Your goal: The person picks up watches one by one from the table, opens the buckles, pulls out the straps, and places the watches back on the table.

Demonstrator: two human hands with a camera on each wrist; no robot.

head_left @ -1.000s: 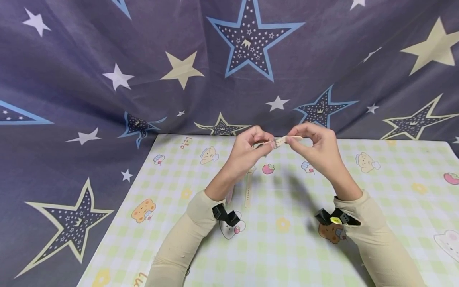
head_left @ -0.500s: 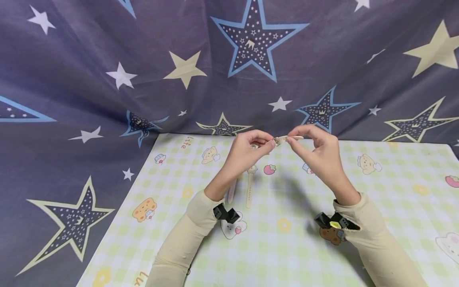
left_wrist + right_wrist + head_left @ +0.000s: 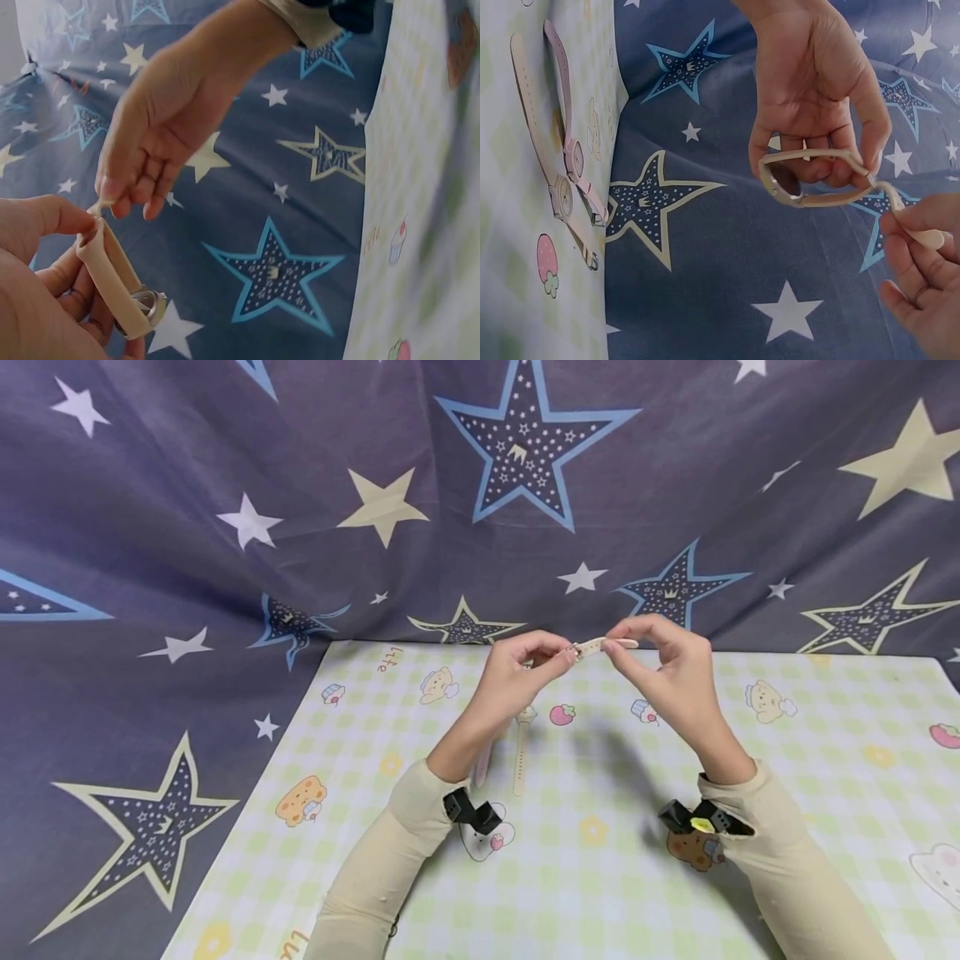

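Observation:
Both hands hold a wristwatch with a cream strap point(image 3: 592, 647) above the far part of the table. My left hand point(image 3: 517, 672) pinches it at the buckle, where the strap closes into a loop. The strap's free end passes out between finger and thumb of my right hand point(image 3: 667, 672). In the right wrist view, the watch case point(image 3: 784, 184) hangs at the loop's far side, below the left palm. The left wrist view shows the silver rim of the case point(image 3: 156, 306) at the bottom of the loop. Fingertips partly hide the buckle.
A second cream-strapped watch point(image 3: 561, 196) and a pink-strapped watch point(image 3: 574, 159) lie side by side on the checked tablecloth point(image 3: 600, 877), partly behind the left forearm in the head view. A dark star-patterned curtain point(image 3: 300, 527) hangs beyond the table's far edge.
My right hand has shifted slightly right, and a longer, straighter stretch of strap shows between the hands. The left hand stays almost in place at the buckle.

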